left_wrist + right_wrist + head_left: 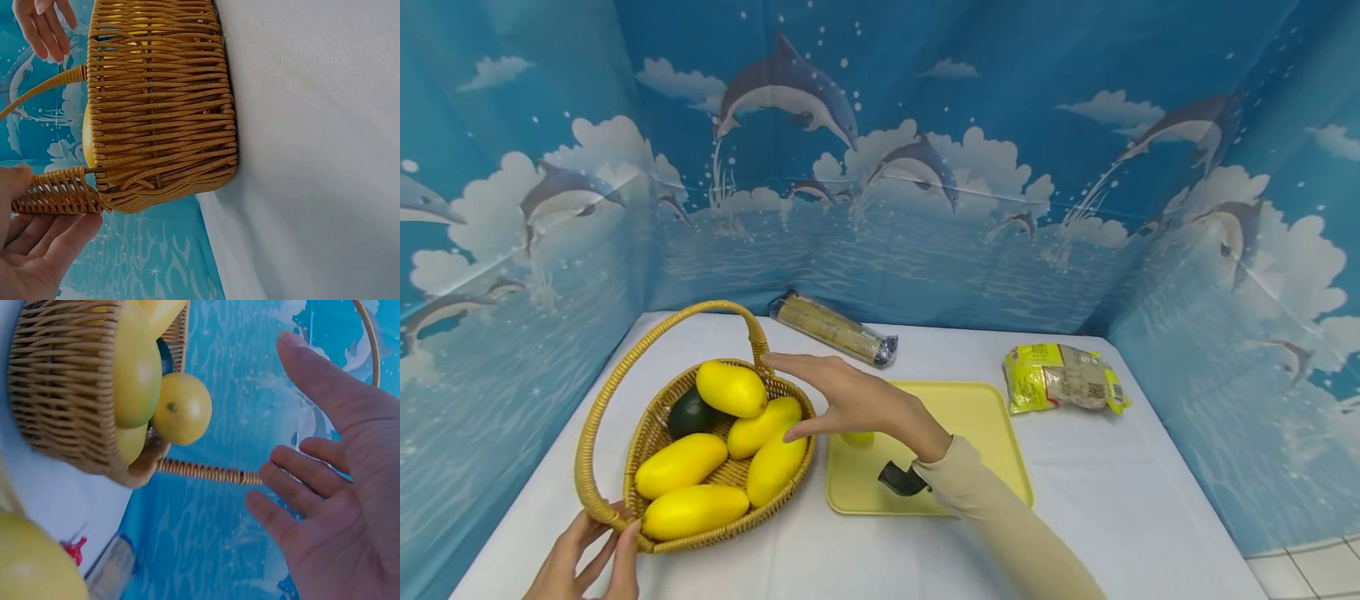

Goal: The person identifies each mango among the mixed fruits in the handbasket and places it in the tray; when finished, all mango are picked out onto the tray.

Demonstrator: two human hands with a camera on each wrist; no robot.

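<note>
A woven wicker basket (760,518) stands at the left of the table, its tall arched handle (585,450) rising over it. Inside lie several yellow mango-like fruits (681,465) and one dark green fruit (688,414), partly covered. My left hand (583,560) pinches the near foot of the handle between thumb and fingers, as the left wrist view shows. Over the basket's right side reaches my right hand (853,402), fingers extended and thumb spread, holding nothing. Its fingertips are close to the handle's far foot; whether they touch is unclear.
Right of the basket lies a yellow tray (985,433), bearing a black curved object (901,480) and a yellow fruit (857,438), both partly hidden by the right arm. A clear-wrapped noodle pack (835,327) lies behind; a yellow-and-clear bag (1063,379) sits far right. Dolphin-print curtains surround the table.
</note>
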